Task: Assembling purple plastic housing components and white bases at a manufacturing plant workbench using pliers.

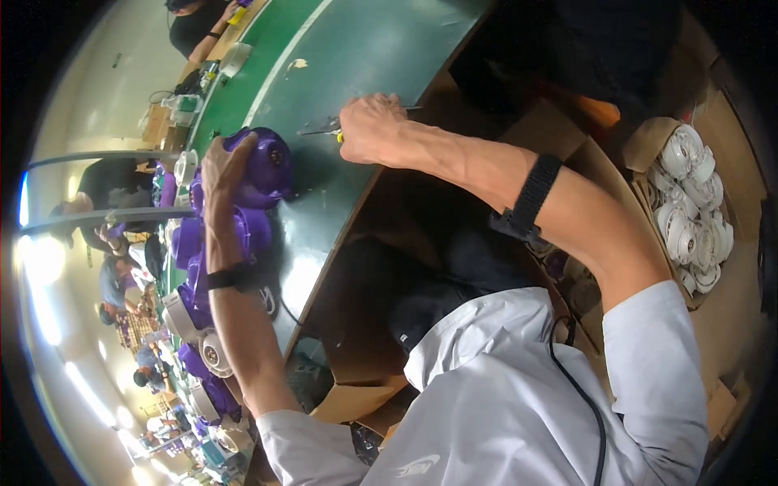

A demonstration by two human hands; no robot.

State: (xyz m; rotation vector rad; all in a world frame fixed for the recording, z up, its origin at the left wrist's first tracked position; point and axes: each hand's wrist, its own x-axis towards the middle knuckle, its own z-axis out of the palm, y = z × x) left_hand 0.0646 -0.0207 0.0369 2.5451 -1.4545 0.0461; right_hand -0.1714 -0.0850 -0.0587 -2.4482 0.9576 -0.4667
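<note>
On the green work surface, my left hand [223,168] has its fingers curled over a glossy purple round plastic housing [272,162]. A dark round part shows in the middle of its face. Farther right, near the bench edge, my right hand [371,128] is closed around a slim hand tool [339,135] with a thin metal tip and a yellow part. The tip points left toward the purple housing and stays apart from it. My fist hides most of the tool, so its exact kind cannot be told.
More purple housings [253,228] and white round parts [212,353] line the bench beside my left forearm. A cardboard box [648,202] at the right holds several white round parts [689,202]. Another worker [194,32] sits across the bench; others are farther down the line.
</note>
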